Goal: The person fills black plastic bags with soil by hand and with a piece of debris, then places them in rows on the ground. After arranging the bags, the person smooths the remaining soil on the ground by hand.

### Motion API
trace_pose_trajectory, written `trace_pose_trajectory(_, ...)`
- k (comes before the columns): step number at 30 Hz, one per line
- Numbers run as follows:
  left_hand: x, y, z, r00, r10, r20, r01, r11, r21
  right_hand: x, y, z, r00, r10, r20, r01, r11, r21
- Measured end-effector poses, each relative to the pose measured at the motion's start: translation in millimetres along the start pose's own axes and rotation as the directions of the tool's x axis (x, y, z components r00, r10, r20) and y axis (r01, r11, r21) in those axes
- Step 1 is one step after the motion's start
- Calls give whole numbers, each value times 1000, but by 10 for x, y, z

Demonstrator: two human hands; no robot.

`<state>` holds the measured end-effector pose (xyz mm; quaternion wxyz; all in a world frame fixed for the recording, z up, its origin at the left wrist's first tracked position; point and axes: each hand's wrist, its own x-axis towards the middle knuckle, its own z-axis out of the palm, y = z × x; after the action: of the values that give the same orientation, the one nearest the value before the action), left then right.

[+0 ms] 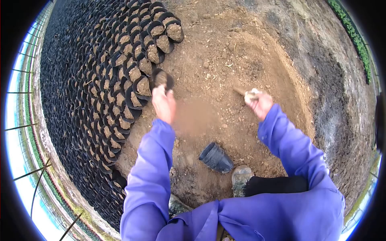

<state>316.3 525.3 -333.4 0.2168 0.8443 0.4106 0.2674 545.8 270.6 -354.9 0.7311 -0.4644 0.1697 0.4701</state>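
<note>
Black pot (169,82): grips it by the near edge with left fingers (158,91), seemingly to avoid spilling soil (161,76); with right fingers (250,101), clasps a blurred stick-like tool (239,90), well apart.

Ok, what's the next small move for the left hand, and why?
Probably ease the black pot in against the soil-filled pots and let go. The left hand holds it right at their edge, with soil showing inside; blur hides whether it touches them. The right hand is well clear.
</note>
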Motion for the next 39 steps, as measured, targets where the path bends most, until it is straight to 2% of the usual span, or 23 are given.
trace_pose_trajectory(1, 134, -199, 117, 999, 18, -48, -14, 997, 70, 53, -247, 161, 991, 46, 128, -58, 994, 94)
trace_pose_trajectory(2, 266, -343, 153, 990, -117, 83, 107, 988, 114, 380, -308, 111, 953, -60, -298, 45, 997, -56)
trace_pose_trajectory(5, 300, -569, 305, 947, -280, 159, 284, 959, -2, 1121, -366, -26, 893, -259, -367, 232, 966, -118)
trace_pose_trajectory(6, 192, -430, 175, 998, 10, 67, -20, 987, 159, 1189, -385, 5, 898, -285, -335, 259, 958, -123)
trace_pose_trajectory(7, 84, -144, -12, 997, 83, -13, -81, 994, 71, 1156, -345, -9, 901, -298, -316, 269, 954, -132)
trace_pose_trajectory(9, -207, 105, -319, 988, 32, 150, -42, 997, 59, 974, -271, -38, 901, -342, -268, 313, 938, -146)
trace_pose_trajectory(10, -416, 45, -422, 953, 166, 254, -200, 973, 117, 865, -274, -34, 926, -316, -207, 299, 948, -108)
trace_pose_trajectory(11, -597, 26, -491, 700, -274, 659, 463, 877, -128, 807, -325, 28, 944, -304, -131, 298, 952, -66)
trace_pose_trajectory(12, -806, 29, -593, 117, -303, 946, 934, 356, -1, 737, -336, 73, 942, -318, -111, 306, 945, -114)
trace_pose_trajectory(14, -1437, 207, -707, 247, 58, 967, 872, 421, -248, 601, -361, 132, 934, -351, -64, 332, 921, -202)
trace_pose_trajectory(17, -1853, 275, -676, 457, 68, 887, 468, 829, -305, 623, -349, 10, 949, -307, -79, 267, 908, -322)
trace_pose_trajectory(19, -1726, 309, -698, 552, 223, 804, -63, 972, -226, 497, -330, 51, 971, -227, -72, 193, 928, -317)
trace_pose_trajectory(20, -1621, 344, -798, 563, 152, 812, 25, 979, -201, 376, -270, 123, 972, -212, -103, 167, 927, -335)
trace_pose_trajectory(21, -1570, 354, -817, 592, -85, 801, 511, 808, -292, 215, -213, 226, 970, -203, -134, 144, 924, -353)
trace_pose_trajectory(22, -1504, 368, -804, 501, -292, 815, 836, 406, -369, 33, -150, 328, 976, -180, -125, 118, 911, -396)
trace_pose_trajectory(23, -1402, 404, -780, 321, -407, 855, 912, -111, -395, -115, -119, 403, 980, -164, -114, 99, 893, -439)
trace_pose_trajectory(24, -1294, 465, -825, 565, -346, 749, 813, 387, -435, -126, -73, 363, 995, -101, 6, 94, 899, -428)
trace_pose_trajectory(25, -1186, 526, -872, 767, -259, 587, 518, 789, -330, -173, -36, 398, 992, -32, 126, 82, 903, -421)
trace_pose_trajectory(27, -1082, 428, -886, 879, 13, 477, 84, 980, -182, -325, -1, 528, 972, 12, 233, 92, 899, -427)
trace_pose_trajectory(28, -1050, 462, -794, 939, 98, 329, 32, 929, -370, -418, 34, 646, 958, 41, 285, 90, 898, -430)
trace_pose_trajectory(35, -935, 407, -434, 882, 346, 320, -334, 938, -95, -640, 422, 1151, 765, -127, 631, 566, 600, -565)
trace_pose_trajectory(36, -949, 406, -404, 887, 365, 282, -357, 930, -80, -627, 496, 1153, 798, -88, 596, 583, 359, -729)
trace_pose_trajectory(39, -1016, 279, -336, 873, 354, 335, -382, 924, 19, -518, 676, 1098, 473, -254, 844, 856, -92, -508)
